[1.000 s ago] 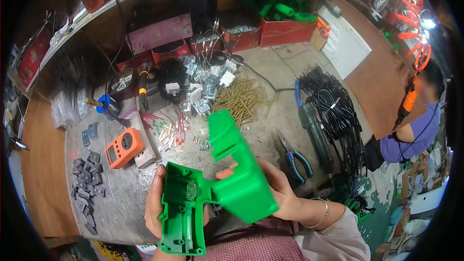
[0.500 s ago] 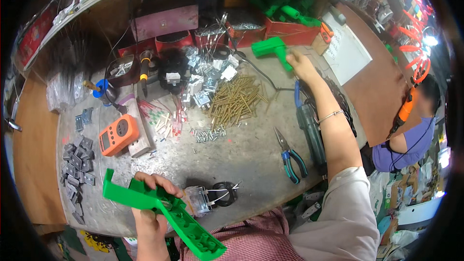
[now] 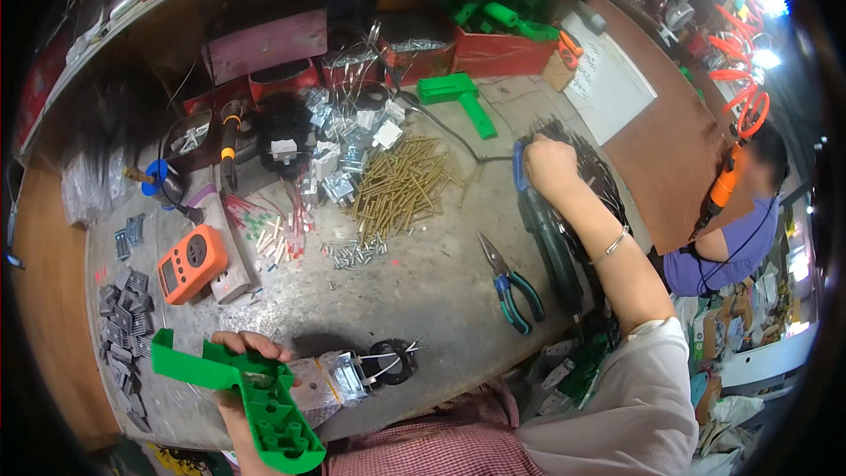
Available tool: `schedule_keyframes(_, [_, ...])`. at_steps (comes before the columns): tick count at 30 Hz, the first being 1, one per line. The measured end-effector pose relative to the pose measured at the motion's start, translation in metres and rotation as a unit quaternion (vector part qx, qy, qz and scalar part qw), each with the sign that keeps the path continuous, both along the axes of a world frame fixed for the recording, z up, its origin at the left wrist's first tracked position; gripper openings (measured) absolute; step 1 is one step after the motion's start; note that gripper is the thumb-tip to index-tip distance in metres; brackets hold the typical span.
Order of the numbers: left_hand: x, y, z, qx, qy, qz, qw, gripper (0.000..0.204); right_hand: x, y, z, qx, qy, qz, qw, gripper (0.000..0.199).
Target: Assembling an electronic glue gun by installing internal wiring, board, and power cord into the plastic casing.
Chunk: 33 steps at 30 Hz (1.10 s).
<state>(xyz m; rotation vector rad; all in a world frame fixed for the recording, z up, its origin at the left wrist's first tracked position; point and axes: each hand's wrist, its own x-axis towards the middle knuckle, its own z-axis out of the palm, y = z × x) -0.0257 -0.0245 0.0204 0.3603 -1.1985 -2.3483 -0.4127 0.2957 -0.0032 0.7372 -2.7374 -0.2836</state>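
My left hand [image 3: 251,345] is closed around a green plastic housing half [image 3: 269,401], gun-shaped, its ribbed hollow inside facing up. Just right of it, on the table, lies a mica-like sleeve with a metal bracket [image 3: 348,376], white wires and a black ring [image 3: 394,363]. My right hand [image 3: 552,166] has curled fingers beside the blue end [image 3: 520,167] of a long dark hand tool [image 3: 551,247], at a bundle of black cables [image 3: 590,163]. What its fingers grip is hidden. A second green housing half [image 3: 460,97] lies beyond it, untouched.
Brass screws [image 3: 405,185] are heaped mid-table, with small silver screws [image 3: 352,252] nearer. Pliers [image 3: 511,286] lie to the right. An orange meter [image 3: 192,264] and grey ribbed blocks [image 3: 128,317] are left. Red bins [image 3: 502,53] line the back. A person in purple [image 3: 727,247] sits at right.
My right hand has let go of the far green housing half, now lying on the table, and moved nearer to the cables. My left hand has turned its housing half. The view has shifted.
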Motion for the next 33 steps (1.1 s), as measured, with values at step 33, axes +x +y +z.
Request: schedule_keyframes(33, [0.037,-0.013,-0.010,-0.070,-0.026,0.060,0.995,0.053,-0.017,-0.006,0.026,-0.048,-0.068,-0.154,0.985,0.021])
